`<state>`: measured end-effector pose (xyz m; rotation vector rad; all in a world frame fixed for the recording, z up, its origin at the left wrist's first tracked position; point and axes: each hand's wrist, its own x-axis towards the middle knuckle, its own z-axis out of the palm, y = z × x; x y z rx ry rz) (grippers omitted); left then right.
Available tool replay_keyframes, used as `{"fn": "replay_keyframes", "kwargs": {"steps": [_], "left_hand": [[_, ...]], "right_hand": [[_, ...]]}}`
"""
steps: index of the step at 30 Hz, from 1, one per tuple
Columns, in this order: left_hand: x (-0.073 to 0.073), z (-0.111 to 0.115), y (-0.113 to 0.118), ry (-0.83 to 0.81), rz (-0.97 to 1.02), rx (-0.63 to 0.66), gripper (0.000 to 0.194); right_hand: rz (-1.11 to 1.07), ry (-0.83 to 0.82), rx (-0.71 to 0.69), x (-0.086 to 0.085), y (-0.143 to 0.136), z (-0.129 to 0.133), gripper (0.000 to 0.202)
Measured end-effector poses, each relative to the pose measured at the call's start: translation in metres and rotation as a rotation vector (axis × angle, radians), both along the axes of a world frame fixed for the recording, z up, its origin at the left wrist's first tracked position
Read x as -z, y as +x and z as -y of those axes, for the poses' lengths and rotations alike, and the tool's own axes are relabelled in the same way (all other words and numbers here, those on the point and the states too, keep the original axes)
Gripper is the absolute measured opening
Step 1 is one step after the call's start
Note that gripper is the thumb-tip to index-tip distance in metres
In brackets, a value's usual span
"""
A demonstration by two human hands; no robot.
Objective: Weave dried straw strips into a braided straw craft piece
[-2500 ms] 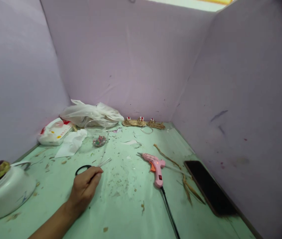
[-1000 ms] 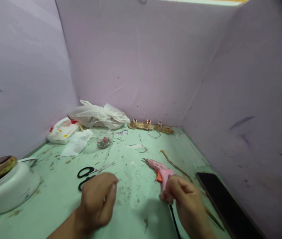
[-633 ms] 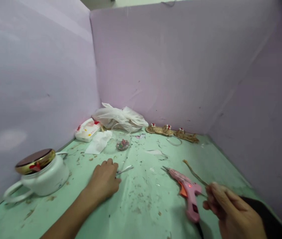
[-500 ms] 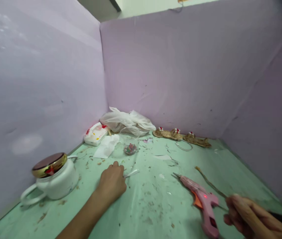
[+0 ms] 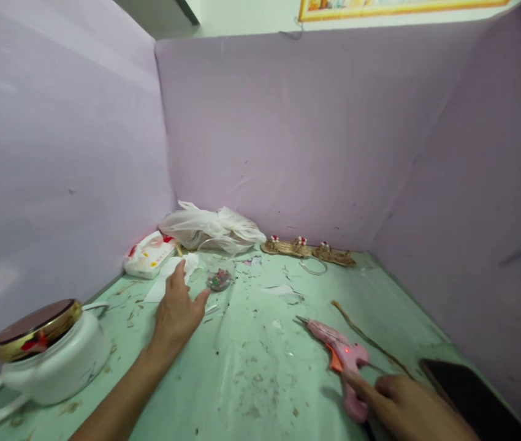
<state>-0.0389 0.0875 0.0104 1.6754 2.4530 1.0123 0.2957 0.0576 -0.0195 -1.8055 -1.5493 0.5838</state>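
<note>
My left hand (image 5: 178,312) hovers over the green tabletop with its fingers apart, holding nothing. Just beyond its thumb sits a small clear packet of coloured beads (image 5: 219,280), and a slim whitish piece (image 5: 211,310) lies by the thumb. At the lower right, my right hand (image 5: 407,407) has its fingers stretched to the handle of a pink glue gun (image 5: 344,352). The gun lies with its nozzle pointing away and left, its small red light lit. Beyond the hand, a length of brown twine (image 5: 366,337) rests on the table.
A white mug (image 5: 62,361) with a gold-rimmed lid stands at left. A dark phone (image 5: 472,398) lies at right. Along the back are a white box (image 5: 150,257), a plastic bag (image 5: 214,229) and braided pieces with red-and-white beads (image 5: 288,246). Purple panels enclose the table.
My right hand has let go of the twine and moved left to the glue gun's handle. My left hand has opened and lifted toward the bead packet. The view has shifted right.
</note>
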Motion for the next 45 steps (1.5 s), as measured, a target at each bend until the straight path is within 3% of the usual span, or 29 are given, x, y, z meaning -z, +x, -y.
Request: {"fn": "replay_keyframes", "kwargs": {"steps": [2, 6, 10, 13, 17, 20, 23, 27, 33, 39, 45], "left_hand": [[-0.015, -0.009, 0.003, 0.005, -0.179, 0.058, 0.065], [-0.035, -0.035, 0.001, -0.282, -0.430, 0.112, 0.044], [-0.041, -0.058, 0.011, -0.178, -0.522, 0.196, 0.031], [-0.052, -0.074, 0.044, -0.029, -0.514, 0.335, 0.026], [-0.074, -0.102, 0.113, 0.132, -0.340, 0.562, 0.024], [-0.081, -0.126, 0.162, 0.166, -0.251, 0.715, 0.028], [-0.080, -0.146, 0.197, 0.130, -0.244, 0.746, 0.030], [-0.073, -0.167, 0.227, 0.054, -0.262, 0.722, 0.034], [-0.049, -0.186, 0.261, -0.082, -0.274, 0.774, 0.031], [-0.032, -0.188, 0.274, -0.137, -0.295, 0.734, 0.036], [-0.039, -0.175, 0.266, -0.116, -0.318, 0.726, 0.060]], "right_hand": [[0.193, -0.117, -0.098, -0.003, -0.009, 0.005, 0.045], [0.417, -0.186, -0.150, -0.013, -0.025, 0.010, 0.039], [0.436, -0.267, -0.100, -0.015, -0.032, 0.009, 0.026], [0.420, -0.242, -0.045, -0.017, -0.038, 0.000, 0.022], [0.442, -0.128, 0.011, -0.026, -0.040, -0.019, 0.028], [0.462, -0.079, 0.057, -0.029, -0.029, -0.029, 0.027], [0.480, -0.037, 0.124, -0.027, -0.009, -0.038, 0.028], [0.523, -0.018, 0.256, -0.023, 0.015, -0.061, 0.034], [0.561, -0.114, 0.167, -0.016, 0.018, -0.097, 0.033], [0.605, -0.195, 0.113, -0.017, 0.030, -0.114, 0.035], [0.665, -0.206, 0.074, -0.048, 0.047, -0.098, 0.034]]}}
